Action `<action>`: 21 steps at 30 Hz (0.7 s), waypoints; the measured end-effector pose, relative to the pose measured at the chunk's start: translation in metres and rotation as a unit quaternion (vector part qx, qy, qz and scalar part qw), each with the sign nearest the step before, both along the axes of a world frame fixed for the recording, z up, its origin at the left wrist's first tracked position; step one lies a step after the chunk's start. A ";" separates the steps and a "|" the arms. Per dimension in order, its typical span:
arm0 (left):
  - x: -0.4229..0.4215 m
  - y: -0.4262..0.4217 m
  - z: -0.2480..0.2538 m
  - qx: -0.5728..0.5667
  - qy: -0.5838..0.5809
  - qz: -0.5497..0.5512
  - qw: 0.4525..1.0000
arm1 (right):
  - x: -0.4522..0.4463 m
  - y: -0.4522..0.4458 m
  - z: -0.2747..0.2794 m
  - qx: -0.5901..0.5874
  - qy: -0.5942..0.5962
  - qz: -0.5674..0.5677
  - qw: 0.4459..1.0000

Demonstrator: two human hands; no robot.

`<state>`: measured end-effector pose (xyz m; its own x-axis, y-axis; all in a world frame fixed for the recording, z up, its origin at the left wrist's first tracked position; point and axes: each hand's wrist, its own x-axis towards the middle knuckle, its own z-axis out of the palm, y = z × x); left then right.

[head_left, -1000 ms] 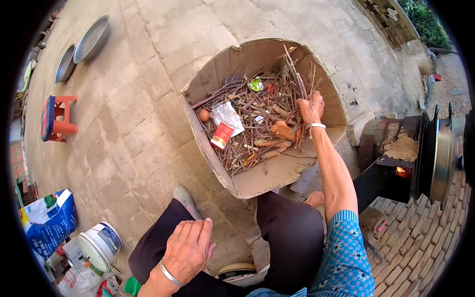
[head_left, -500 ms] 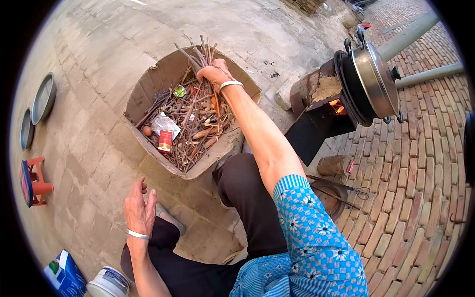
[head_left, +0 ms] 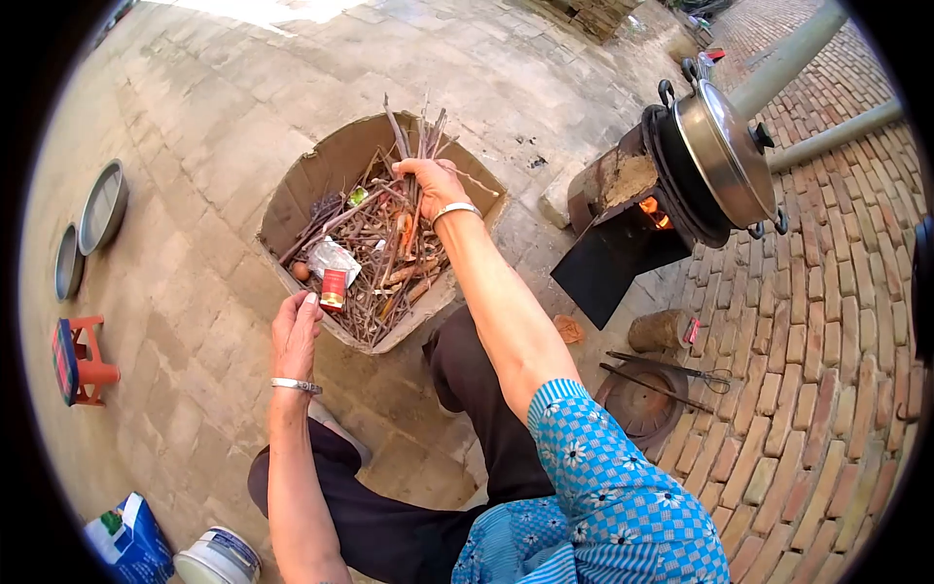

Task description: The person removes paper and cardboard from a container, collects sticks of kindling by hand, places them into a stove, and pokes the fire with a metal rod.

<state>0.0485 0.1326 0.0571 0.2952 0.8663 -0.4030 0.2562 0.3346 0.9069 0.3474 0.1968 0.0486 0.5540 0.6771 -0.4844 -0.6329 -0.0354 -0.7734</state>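
Note:
A bundle of thin dry sticks (head_left: 421,136) is in the grip of my right hand (head_left: 431,188), over the far right part of a cardboard box (head_left: 284,208). Below that hand the box holds many twigs (head_left: 375,292), a red cigarette pack (head_left: 333,289), a crumpled clear plastic wrapper (head_left: 334,258) and a bit of green wrapping (head_left: 358,196). My left hand (head_left: 296,336) is at the box's near left corner, close to the red pack. Its thumb points up and its fingers are loosely bent, with nothing visible in them.
To the right stands a stove (head_left: 613,185) with flames (head_left: 655,211) in its opening and a lidded steel pot (head_left: 725,146) on top. Fire tongs (head_left: 671,365) lie over a round lid (head_left: 642,399). At left are metal basins (head_left: 104,206), a red stool (head_left: 89,362) and a white bucket (head_left: 219,557).
My left hand has moved up to the box's near corner. My right hand still grips the sticks, now lower in the view and closer to the pile.

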 end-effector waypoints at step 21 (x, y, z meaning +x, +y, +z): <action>0.047 0.021 0.023 0.024 -0.317 0.021 0.948 | -0.058 -0.018 0.020 0.037 0.064 0.158 0.985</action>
